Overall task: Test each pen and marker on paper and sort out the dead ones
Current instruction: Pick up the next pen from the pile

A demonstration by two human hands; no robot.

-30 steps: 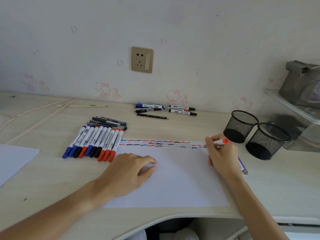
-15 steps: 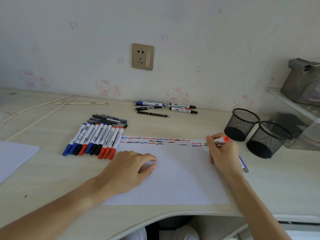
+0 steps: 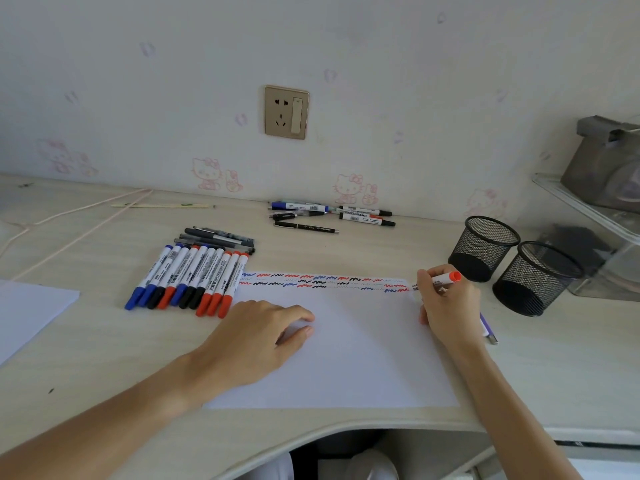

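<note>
The right hand (image 3: 446, 306) covers the red marker's (image 3: 446, 278) tip and most of a purple pen (image 3: 487, 330); marker labels are unreadable.

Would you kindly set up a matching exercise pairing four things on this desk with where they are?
Things:
1. red marker
2. left hand
3. row of markers
4. mesh pen cups

Places:
A. left of the paper
B. right of the paper
C. flat on the paper
D. in the right hand

Pairs: 1-D, 2-C, 3-A, 4-B
</note>
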